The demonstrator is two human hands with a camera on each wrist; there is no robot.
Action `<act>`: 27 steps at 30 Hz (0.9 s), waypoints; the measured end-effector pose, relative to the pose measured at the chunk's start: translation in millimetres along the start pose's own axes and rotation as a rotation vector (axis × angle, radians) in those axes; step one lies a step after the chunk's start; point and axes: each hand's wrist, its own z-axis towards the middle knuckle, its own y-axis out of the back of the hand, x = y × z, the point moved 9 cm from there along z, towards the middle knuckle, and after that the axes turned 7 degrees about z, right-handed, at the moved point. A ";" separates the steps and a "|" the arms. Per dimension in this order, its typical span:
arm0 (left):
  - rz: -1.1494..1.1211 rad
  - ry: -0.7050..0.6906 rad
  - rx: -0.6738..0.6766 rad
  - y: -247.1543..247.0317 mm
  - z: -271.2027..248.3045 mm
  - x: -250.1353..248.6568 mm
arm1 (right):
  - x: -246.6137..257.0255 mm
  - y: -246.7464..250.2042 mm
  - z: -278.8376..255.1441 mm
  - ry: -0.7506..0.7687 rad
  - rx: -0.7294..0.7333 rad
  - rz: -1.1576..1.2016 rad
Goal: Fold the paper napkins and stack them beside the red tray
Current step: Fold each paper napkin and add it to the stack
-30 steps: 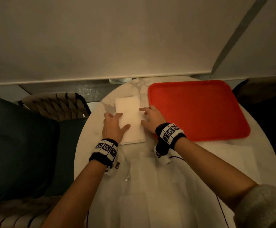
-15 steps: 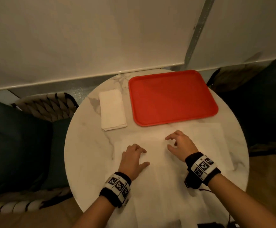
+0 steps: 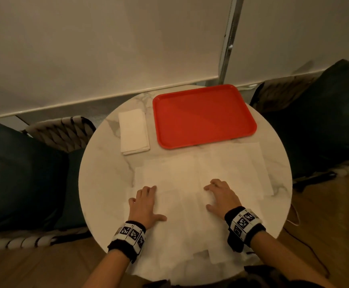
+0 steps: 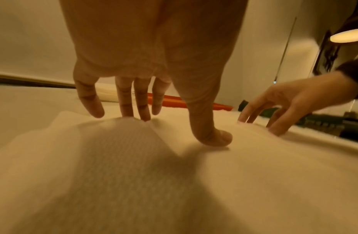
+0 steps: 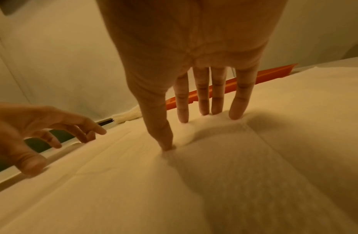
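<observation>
A folded white napkin stack point(image 3: 134, 132) lies on the round marble table point(image 3: 105, 183), just left of the red tray point(image 3: 204, 115). Several unfolded napkins point(image 3: 227, 169) lie overlapping across the table's near half. My left hand point(image 3: 153, 202) rests on their left part, with fingertips and thumb point(image 4: 212, 137) pressing the paper. My right hand point(image 3: 214, 195) rests on the middle sheet; its straight fingers point(image 5: 203, 107) and thumb touch the paper, which bulges slightly between them. Neither hand grips anything. The tray's edge point(image 5: 264, 76) shows beyond the fingers.
Dark cushioned woven chairs stand at the left point(image 3: 23, 173) and right point(image 3: 325, 125) of the table. A pale wall with a metal strip point(image 3: 229, 38) runs close behind. Wooden floor point(image 3: 325, 215) shows around the table.
Both hands left the folded stack beside the tray and drew back toward me onto the unfolded napkins. The stack stays where it was set.
</observation>
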 end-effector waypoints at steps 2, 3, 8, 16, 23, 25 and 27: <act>0.055 -0.011 0.000 0.3 0.6 0.4 | 1.1 1.4 -2.0 0.003 0.000 -0.010; 0.068 -0.015 -0.010 1.8 1.0 1.1 | 1.9 2.0 -2.2 0.005 0.004 -0.020; 0.046 -0.010 -0.042 11.5 1.6 6.5 | 15.4 10.9 0.1 0.018 0.027 -0.081; -0.159 -0.031 -0.192 60.7 -7.0 17.8 | 94.9 42.0 11.2 0.205 0.070 0.168; -0.366 -0.033 -0.368 129.5 -20.8 33.1 | 136.9 32.4 13.0 0.205 0.215 0.591; -0.430 0.041 -0.396 144.2 -23.0 48.3 | 143.2 40.7 15.8 0.187 0.171 0.693; -0.475 0.179 -0.396 147.3 -23.8 75.4 | 155.0 60.9 14.0 0.204 0.095 0.821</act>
